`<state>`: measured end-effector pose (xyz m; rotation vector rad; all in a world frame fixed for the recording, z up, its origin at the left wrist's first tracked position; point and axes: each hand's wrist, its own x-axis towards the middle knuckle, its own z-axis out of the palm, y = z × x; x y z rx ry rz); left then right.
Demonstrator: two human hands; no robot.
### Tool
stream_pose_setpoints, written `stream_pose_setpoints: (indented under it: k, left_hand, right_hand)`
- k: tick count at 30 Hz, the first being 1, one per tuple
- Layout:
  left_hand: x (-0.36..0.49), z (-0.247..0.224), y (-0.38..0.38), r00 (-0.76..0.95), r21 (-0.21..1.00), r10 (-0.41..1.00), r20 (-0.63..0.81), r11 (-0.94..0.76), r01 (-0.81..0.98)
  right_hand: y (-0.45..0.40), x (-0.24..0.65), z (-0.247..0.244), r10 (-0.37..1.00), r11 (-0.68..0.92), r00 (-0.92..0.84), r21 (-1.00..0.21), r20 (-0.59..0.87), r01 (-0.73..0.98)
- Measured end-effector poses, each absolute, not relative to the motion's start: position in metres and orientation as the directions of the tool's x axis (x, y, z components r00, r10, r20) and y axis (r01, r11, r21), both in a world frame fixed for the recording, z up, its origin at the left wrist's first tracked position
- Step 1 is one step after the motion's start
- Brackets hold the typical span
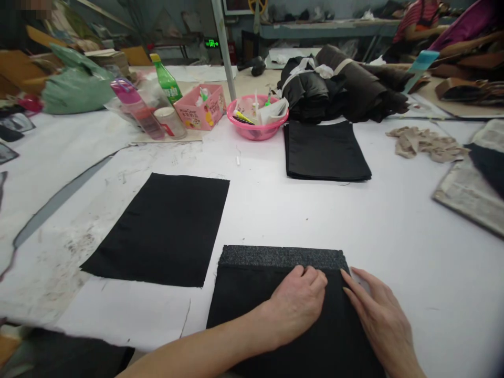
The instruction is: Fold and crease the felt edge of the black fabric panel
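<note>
A black fabric piece (252, 310) lies on the white tabletop in front of me. Along its far edge runs a dark grey speckled strip (281, 257). My left hand (301, 302) rests on the fabric just below that strip, its fingers curled in and pressed together; whatever may be in them is hidden. At the fabric's right edge, my right hand (381, 310) touches it near the strip's end with outstretched fingertips. Another black fabric piece (161, 231) lies flat to the left. Farther back sits a stack of black fabric pieces (325, 152).
A pink basin (258, 134), a pink box (202, 113), a green bottle (166, 79) and a purple-lidded bottle (136, 107) stand at the back. Dark fabric rolls (354, 79) lie behind the stack. Beige cloth strips (425, 143) and a grey board (470, 194) are at right.
</note>
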<state>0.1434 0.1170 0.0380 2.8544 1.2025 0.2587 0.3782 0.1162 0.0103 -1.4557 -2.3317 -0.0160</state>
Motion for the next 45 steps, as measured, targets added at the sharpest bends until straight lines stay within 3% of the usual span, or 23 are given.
stream_pose_setpoints:
  k: [5,13,21,27,34,39,45]
  left_hand:
    - [0.088,0.021,0.082,0.552,-0.018,0.822,0.137,-0.555,0.831]
    - [0.002,0.014,0.042,0.34,-0.078,0.919,0.201,-0.331,0.94]
    - [-0.021,0.017,0.03,0.203,0.158,0.922,0.33,-0.266,0.951]
    - [-0.018,0.023,0.027,0.199,0.271,0.939,0.279,-0.276,0.922]
    - [-0.019,0.026,0.027,0.162,0.32,0.966,0.2,-0.221,0.921]
    - [-0.02,0.033,0.029,0.154,0.358,0.982,0.11,-0.184,0.915]
    - [-0.021,0.037,0.034,0.138,0.38,0.99,0.027,-0.137,0.915]
  right_hand:
    - [0.115,0.378,0.01,0.871,0.434,-0.365,-0.166,0.33,0.885]
    - [0.113,0.377,0.011,0.88,0.416,-0.363,-0.128,0.308,0.9]
    - [0.113,0.363,0.033,0.882,0.412,-0.344,-0.171,0.321,0.895]
    - [0.131,0.342,0.042,0.873,0.487,-0.469,-0.211,0.131,0.848]
    - [0.155,0.335,0.058,0.814,0.531,-0.565,-0.224,-0.134,0.817]
    - [0.151,0.347,0.068,0.829,0.482,-0.548,-0.352,-0.114,0.802]
    - [0.15,0.358,0.072,0.87,0.454,-0.489,-0.283,-0.064,0.845]
